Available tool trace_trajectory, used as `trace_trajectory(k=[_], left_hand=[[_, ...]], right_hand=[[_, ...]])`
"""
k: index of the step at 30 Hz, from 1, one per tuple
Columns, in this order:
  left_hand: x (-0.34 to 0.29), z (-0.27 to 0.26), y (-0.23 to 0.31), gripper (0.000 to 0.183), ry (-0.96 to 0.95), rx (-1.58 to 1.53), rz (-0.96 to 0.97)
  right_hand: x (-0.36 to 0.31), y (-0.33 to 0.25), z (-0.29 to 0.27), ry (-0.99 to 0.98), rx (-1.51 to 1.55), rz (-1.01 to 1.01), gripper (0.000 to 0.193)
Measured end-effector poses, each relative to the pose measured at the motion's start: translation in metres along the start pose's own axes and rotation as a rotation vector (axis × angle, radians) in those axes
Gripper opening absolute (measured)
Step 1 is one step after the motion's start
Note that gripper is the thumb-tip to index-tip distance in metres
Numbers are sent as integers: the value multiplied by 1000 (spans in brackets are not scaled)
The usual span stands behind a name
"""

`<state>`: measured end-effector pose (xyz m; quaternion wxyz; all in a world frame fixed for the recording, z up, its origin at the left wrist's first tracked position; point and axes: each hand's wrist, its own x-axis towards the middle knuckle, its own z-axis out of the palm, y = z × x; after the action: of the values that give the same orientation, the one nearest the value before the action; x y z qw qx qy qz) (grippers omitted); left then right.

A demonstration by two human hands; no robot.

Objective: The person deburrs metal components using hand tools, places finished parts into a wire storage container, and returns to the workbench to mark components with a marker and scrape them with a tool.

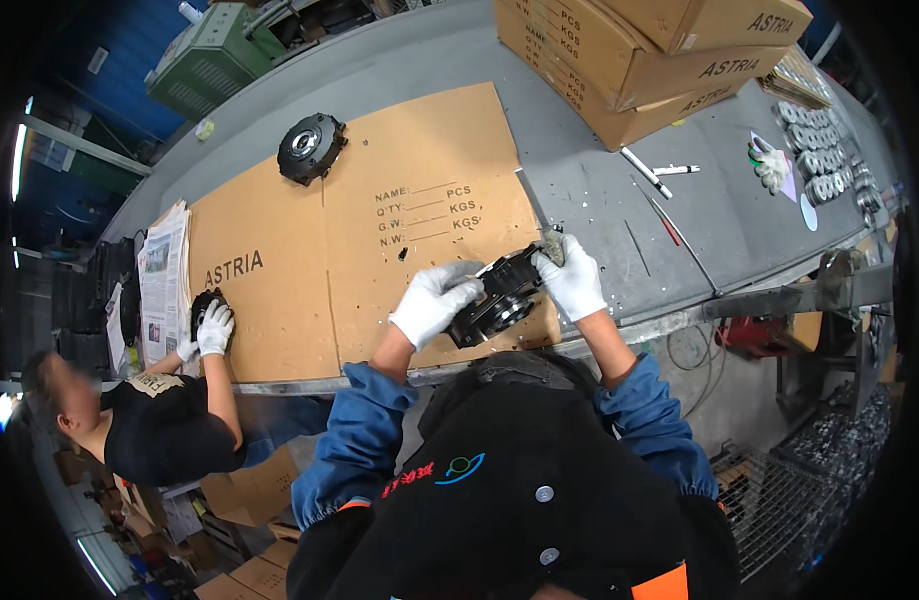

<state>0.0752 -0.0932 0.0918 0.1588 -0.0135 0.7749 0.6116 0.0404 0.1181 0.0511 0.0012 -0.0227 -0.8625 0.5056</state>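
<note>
while the left hand (434, 303) and right hand (574, 282), both curled, grip opposite ends of a black housing (502, 308) tilted over the cardboard sheet (419, 140) — near the table (399, 75) edge — one slackened grip could drop it.

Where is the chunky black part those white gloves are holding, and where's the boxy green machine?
Chunky black held part (496, 298): head view, middle of its body.
Boxy green metal machine (207, 62): head view, middle of its casing.
</note>
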Motion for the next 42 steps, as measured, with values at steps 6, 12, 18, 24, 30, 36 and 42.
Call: trace_trajectory(k=[6, 12, 18, 24, 30, 36, 42], left_hand=[[6, 30, 3, 35, 120, 56, -12], [14, 37, 10, 28, 318, 453, -58], [27, 29, 5, 37, 270, 364, -222], [22, 16, -13, 47, 354, 160, -47], [5, 22, -41, 49, 250, 100, 111], [6, 15, -61, 47, 505, -275, -171], [-13, 6, -50, 43, 556, -1235, -199]], right_hand=[[-2, 10, 0, 33, 61, 27, 29], [-13, 14, -1, 39, 33, -9, 27], [-26, 0, -1, 82, 89, -9, 26], [-26, -1, 3, 143, 105, 14, 26], [-14, 1, 2, 151, 65, 41, 27], [-10, 19, 15, 229, 414, 119, 30], [-24, 43, -8, 290, 347, 302, 21]])
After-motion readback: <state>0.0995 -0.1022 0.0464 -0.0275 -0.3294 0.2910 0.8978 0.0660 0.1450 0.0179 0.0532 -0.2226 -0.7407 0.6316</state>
